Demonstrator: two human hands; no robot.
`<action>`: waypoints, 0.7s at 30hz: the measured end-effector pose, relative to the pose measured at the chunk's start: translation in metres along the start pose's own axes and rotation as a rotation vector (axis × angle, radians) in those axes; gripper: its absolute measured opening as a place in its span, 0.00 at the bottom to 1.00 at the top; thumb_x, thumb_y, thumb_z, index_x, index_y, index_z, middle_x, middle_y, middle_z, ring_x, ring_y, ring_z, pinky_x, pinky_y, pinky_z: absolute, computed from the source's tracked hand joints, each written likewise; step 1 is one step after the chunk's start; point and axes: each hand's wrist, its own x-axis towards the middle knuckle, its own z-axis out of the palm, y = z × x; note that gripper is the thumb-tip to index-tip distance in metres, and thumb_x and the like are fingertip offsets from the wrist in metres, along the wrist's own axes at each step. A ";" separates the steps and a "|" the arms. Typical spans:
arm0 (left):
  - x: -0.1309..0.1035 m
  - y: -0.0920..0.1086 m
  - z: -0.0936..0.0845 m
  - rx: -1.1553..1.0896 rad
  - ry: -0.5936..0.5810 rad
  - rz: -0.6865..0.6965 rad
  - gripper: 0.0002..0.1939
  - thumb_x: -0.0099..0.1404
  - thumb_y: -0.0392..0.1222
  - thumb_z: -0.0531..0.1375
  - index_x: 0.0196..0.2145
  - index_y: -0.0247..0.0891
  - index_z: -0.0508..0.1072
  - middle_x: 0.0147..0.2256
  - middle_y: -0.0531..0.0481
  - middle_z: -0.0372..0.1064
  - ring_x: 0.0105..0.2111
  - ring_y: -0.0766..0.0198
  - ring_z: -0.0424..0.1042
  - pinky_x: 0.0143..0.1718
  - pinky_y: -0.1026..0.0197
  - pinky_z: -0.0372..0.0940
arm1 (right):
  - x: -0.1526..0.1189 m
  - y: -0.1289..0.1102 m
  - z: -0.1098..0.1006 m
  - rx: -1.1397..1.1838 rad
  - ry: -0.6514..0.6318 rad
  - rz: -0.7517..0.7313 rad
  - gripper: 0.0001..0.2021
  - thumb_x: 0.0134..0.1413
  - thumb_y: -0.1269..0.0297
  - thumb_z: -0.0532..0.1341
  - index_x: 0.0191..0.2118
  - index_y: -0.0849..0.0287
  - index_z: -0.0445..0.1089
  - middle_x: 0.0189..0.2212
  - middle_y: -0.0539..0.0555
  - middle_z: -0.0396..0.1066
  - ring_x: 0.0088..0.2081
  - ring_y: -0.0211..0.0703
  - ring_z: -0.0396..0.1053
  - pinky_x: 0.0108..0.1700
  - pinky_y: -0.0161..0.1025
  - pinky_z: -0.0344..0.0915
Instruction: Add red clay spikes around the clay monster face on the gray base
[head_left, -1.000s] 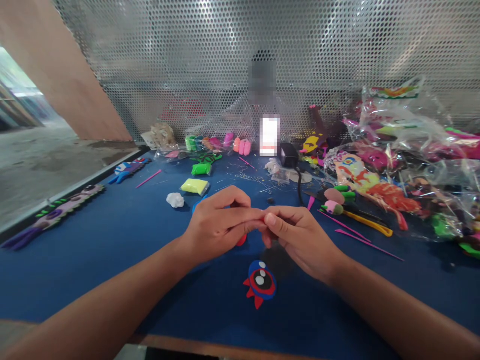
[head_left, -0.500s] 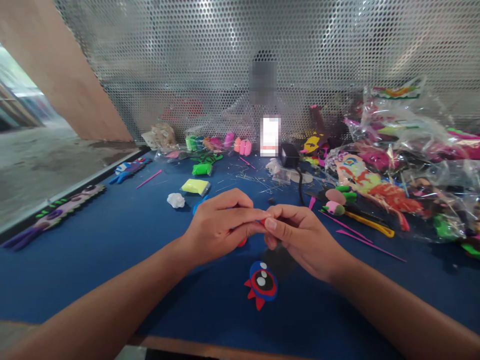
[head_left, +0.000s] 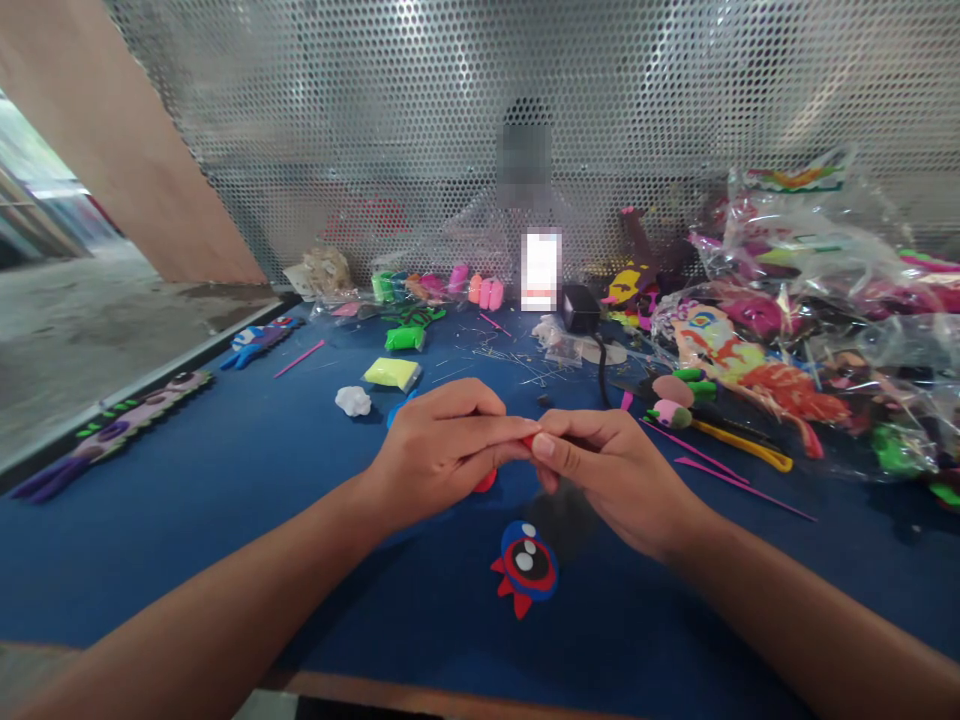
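My left hand (head_left: 442, 450) and my right hand (head_left: 611, 470) meet over the middle of the blue table. Between their fingertips is a small piece of red modelling clay (head_left: 530, 440), pinched from both sides and mostly covered by the fingers. Below my left fingers a larger red clay lump (head_left: 486, 482) shows in part on the table. Nearer to me lies a clay eye figure (head_left: 529, 562), blue and red with a black centre, white dots and red spikes. A blue clay piece (head_left: 397, 408) is half hidden behind my left hand.
Beyond my left hand lie white clay (head_left: 353, 401) and a yellow clay packet (head_left: 392, 374). Pink modelling tools (head_left: 742, 488) and a yellow-handled tool (head_left: 742, 445) are at the right, before bagged clay pieces (head_left: 780, 370). A black adapter (head_left: 581, 308) stands near the perforated metal panel (head_left: 337, 110).
Both hands keep the pinch at nearly the same place. The red piece between the fingertips has shifted very slightly, and the whole view has moved a little.
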 end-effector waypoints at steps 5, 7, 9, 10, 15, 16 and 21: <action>0.000 0.000 0.000 0.022 -0.008 0.006 0.06 0.63 0.36 0.62 0.39 0.39 0.78 0.29 0.51 0.69 0.29 0.70 0.69 0.29 0.68 0.66 | -0.001 -0.003 0.000 -0.105 0.063 0.007 0.13 0.56 0.56 0.63 0.26 0.59 0.72 0.20 0.48 0.64 0.25 0.36 0.60 0.28 0.36 0.53; 0.000 -0.001 0.000 0.016 -0.005 0.004 0.06 0.63 0.36 0.62 0.38 0.39 0.78 0.29 0.51 0.69 0.29 0.70 0.69 0.29 0.68 0.66 | -0.002 -0.004 0.000 -0.130 0.070 0.007 0.14 0.56 0.55 0.62 0.26 0.59 0.72 0.20 0.48 0.64 0.24 0.35 0.59 0.27 0.36 0.52; 0.001 -0.001 0.000 0.005 0.009 0.007 0.06 0.63 0.35 0.63 0.38 0.38 0.78 0.29 0.51 0.69 0.29 0.70 0.69 0.30 0.67 0.66 | -0.002 -0.004 0.000 -0.102 0.058 0.002 0.14 0.57 0.55 0.62 0.27 0.59 0.73 0.20 0.48 0.65 0.25 0.35 0.60 0.27 0.36 0.53; 0.001 -0.001 0.000 0.000 0.014 0.009 0.06 0.62 0.35 0.63 0.38 0.37 0.78 0.29 0.51 0.69 0.29 0.70 0.69 0.30 0.67 0.66 | -0.001 -0.003 0.000 -0.072 0.051 0.002 0.13 0.56 0.55 0.62 0.28 0.59 0.74 0.21 0.48 0.65 0.25 0.35 0.60 0.28 0.36 0.53; 0.002 -0.002 -0.001 -0.014 -0.008 -0.004 0.07 0.63 0.35 0.62 0.39 0.37 0.77 0.29 0.51 0.69 0.29 0.70 0.69 0.31 0.67 0.66 | 0.000 0.000 0.000 0.051 0.070 0.034 0.09 0.54 0.58 0.65 0.32 0.58 0.74 0.22 0.48 0.66 0.25 0.35 0.61 0.28 0.36 0.54; 0.002 -0.002 -0.001 -0.018 -0.018 -0.007 0.07 0.63 0.35 0.62 0.39 0.37 0.77 0.29 0.51 0.69 0.29 0.70 0.69 0.31 0.67 0.67 | 0.000 0.000 0.000 0.051 0.071 0.036 0.09 0.54 0.58 0.65 0.32 0.58 0.74 0.22 0.48 0.66 0.25 0.35 0.61 0.28 0.36 0.54; 0.002 -0.003 -0.001 -0.042 -0.042 0.002 0.06 0.62 0.36 0.63 0.39 0.36 0.78 0.29 0.50 0.70 0.29 0.70 0.69 0.30 0.67 0.66 | -0.001 -0.002 -0.002 -0.049 0.038 0.024 0.11 0.55 0.56 0.63 0.29 0.59 0.73 0.21 0.48 0.64 0.25 0.35 0.60 0.27 0.36 0.52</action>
